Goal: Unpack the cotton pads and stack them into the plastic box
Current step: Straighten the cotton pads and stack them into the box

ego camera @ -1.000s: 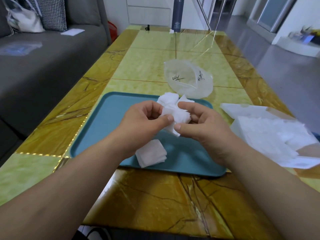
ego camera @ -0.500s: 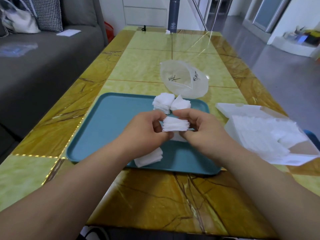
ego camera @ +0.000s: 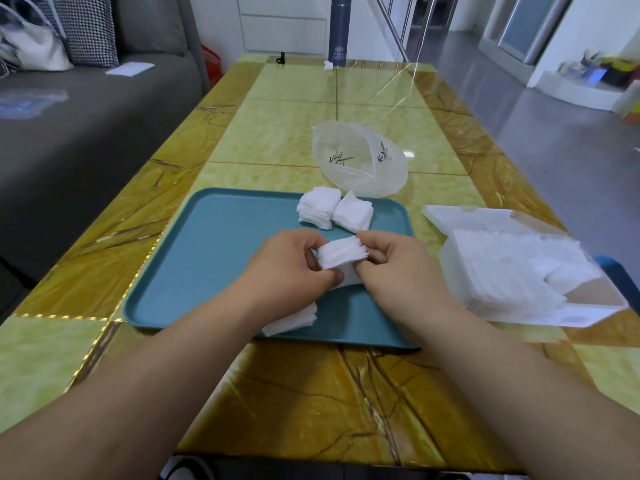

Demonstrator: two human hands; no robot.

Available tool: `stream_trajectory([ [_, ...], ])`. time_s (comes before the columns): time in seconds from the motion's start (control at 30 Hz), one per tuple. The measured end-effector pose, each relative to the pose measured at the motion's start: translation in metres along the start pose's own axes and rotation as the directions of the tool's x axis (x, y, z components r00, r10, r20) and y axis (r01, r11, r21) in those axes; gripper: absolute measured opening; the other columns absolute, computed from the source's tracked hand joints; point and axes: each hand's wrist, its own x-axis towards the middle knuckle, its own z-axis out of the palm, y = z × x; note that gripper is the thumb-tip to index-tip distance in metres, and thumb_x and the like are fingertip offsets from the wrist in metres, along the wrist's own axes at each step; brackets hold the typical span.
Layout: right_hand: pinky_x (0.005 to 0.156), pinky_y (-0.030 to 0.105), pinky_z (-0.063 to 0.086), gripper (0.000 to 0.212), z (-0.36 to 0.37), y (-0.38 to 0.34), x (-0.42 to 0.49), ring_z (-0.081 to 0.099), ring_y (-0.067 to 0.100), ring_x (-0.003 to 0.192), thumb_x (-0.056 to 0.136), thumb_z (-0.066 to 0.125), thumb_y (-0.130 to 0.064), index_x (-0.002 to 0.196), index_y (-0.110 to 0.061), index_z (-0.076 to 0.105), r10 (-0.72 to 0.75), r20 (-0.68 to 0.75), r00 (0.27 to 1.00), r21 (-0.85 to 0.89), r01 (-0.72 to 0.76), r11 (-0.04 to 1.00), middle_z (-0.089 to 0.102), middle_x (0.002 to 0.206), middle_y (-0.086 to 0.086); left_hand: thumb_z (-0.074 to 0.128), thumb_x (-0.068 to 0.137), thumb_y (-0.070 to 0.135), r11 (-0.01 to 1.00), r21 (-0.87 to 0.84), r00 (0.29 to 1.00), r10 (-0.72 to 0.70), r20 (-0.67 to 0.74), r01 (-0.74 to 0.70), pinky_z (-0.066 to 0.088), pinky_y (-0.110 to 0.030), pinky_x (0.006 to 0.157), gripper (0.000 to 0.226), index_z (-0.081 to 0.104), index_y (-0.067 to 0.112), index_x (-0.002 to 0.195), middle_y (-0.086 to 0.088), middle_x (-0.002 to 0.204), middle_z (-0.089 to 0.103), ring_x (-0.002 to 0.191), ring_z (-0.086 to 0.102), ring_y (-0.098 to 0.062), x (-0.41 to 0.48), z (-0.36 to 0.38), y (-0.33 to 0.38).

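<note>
Yellow marble table point(ego camera: 291, 133) carries my blue tray point(ego camera: 214, 244). My left hand point(ego camera: 291, 268) and right hand point(ego camera: 391, 268) both pinch one bundle of cotton pads point(ego camera: 341, 254) above it. I judge roughly half done: the plastic box point(ego camera: 519, 271) already holds many pads, three loose piles point(ego camera: 334, 209) wait on the tray.

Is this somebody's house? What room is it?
Probably a living room at home. A grey fabric sofa with a checked cushion and a white handbag stands beside the glossy yellow marble-patterned table, and a metal stair railing rises at the back.
</note>
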Motion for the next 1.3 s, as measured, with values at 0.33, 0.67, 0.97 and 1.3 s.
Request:
stream_trajectory([
  [0.33,0.108,0.019,0.046,0.072,0.001,-0.006,-0.003,0.06,0.002,0.126,0.086,0.074,0.003,0.151,-0.016,0.049,-0.048,0.111,0.993,0.107,0.036,0.994,0.061,0.138,-0.009,0.078,0.088,0.028,0.992,-0.022,0.992,0.125,0.005,-0.125,0.039,-0.015,0.053,0.006,0.074,0.028,0.093,0.0,0.073,0.071,0.057,0.053,-0.003,-0.005,-0.012,-0.001],
  [0.67,0.071,0.019,0.048,0.019,0.014,-0.012,-0.003,0.062,0.005,0.076,0.083,0.078,-0.012,0.098,-0.02,0.07,-0.047,-0.014,0.999,0.044,0.047,0.998,0.074,0.092,-0.004,0.081,0.078,0.058,0.95,0.294,0.97,-0.164,0.178,0.107,0.049,-0.024,0.078,0.061,0.062,0.035,0.132,0.017,0.104,0.063,0.092,0.061,-0.002,-0.041,-0.06,-0.015],
  [0.97,0.073,0.023,0.049,0.019,0.013,-0.013,-0.006,0.065,0.008,0.08,0.081,0.08,-0.013,0.096,-0.023,0.071,-0.02,-0.009,1.0,0.053,0.021,0.998,0.075,0.092,-0.004,0.082,0.083,0.04,0.983,0.177,0.992,-0.075,0.103,0.056,0.047,-0.018,0.062,0.021,0.072,0.031,0.098,0.01,0.085,0.068,0.074,0.061,-0.001,-0.045,-0.052,-0.024],
  [1.3,0.086,0.04,0.057,0.017,0.01,-0.011,-0.003,0.072,0.021,0.093,0.082,0.081,-0.019,0.096,-0.024,0.072,0.011,-0.025,1.0,0.079,-0.009,0.997,0.077,0.09,-0.003,0.077,0.088,0.034,0.995,0.091,0.989,0.042,-0.142,-0.029,0.049,-0.027,0.081,0.01,0.08,0.033,0.097,0.01,0.096,0.068,0.089,0.062,-0.008,-0.022,-0.045,-0.025],
])
